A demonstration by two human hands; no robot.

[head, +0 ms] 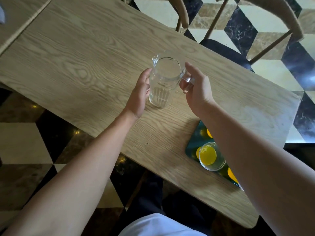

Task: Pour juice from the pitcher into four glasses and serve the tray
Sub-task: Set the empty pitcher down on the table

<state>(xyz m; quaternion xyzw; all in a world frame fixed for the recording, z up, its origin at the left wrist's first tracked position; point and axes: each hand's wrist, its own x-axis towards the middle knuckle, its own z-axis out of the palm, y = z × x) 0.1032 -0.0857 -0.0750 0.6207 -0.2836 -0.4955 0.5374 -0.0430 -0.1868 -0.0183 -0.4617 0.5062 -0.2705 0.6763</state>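
A clear glass pitcher (163, 77) stands upright on the wooden table (85, 65), and it looks empty. My left hand (140, 92) rests flat against its left side with the fingers extended. My right hand (196, 86) is at the pitcher's handle (187, 80), fingers curled around it. At the lower right lies a dark green tray (194, 143) with yellow spots. A glass of yellow juice (211, 155) stands on it. My right forearm hides the rest of the tray and any other glasses.
Two wooden chairs (255, 31) stand at the far side of the table, over a floor of black, white and brown tiles. The table's near edge runs diagonally from left to lower right. A second tabletop (13, 17) adjoins at the upper left.
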